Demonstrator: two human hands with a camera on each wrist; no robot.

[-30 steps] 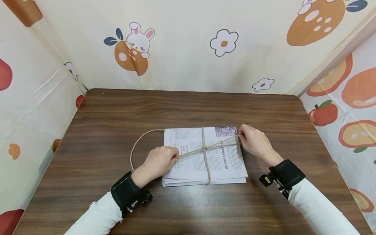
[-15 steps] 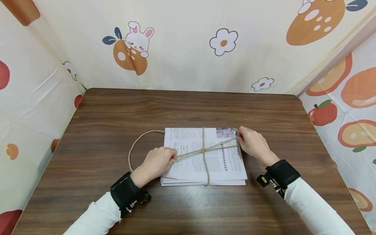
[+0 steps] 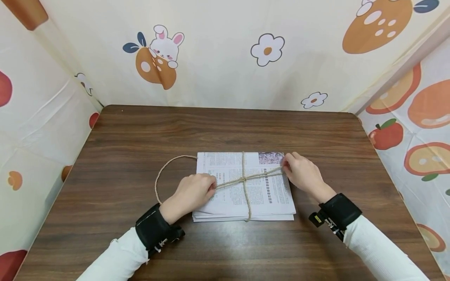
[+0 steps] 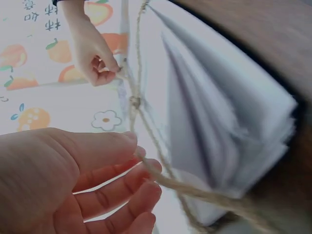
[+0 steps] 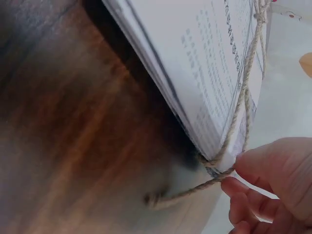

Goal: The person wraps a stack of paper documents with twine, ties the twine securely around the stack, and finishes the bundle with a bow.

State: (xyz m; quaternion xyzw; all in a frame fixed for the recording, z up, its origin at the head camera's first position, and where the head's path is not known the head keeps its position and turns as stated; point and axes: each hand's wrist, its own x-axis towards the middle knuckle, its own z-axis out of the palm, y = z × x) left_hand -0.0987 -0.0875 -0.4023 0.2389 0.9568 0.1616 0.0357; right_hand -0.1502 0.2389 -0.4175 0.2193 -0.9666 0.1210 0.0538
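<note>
A stack of newspapers (image 3: 225,199) lies on the wooden table, with twine (image 3: 245,195) wrapped round it both ways and crossing near its middle. At the stack's left side my left hand (image 3: 195,191) pinches one twine end between thumb and fingertips; the left wrist view shows that strand running on past the fingers. My right hand (image 3: 302,171) is at the right edge, pinching the other end. In the right wrist view, a short knotted tail of twine (image 5: 183,197) sticks out beyond the thumb and fingers. Two strands lead from the crossing toward the right hand.
A long loop of twine (image 3: 159,177) curves over the brown table (image 3: 140,132) from the stack's upper left back toward the left wrist. Printed cloth walls (image 3: 218,58) close in the table's back and both sides. Each wrist wears a black strap.
My right hand has come slightly down toward the stack, bringing its strand closer to the one below. My left hand has shifted slightly right in the last half second.
</note>
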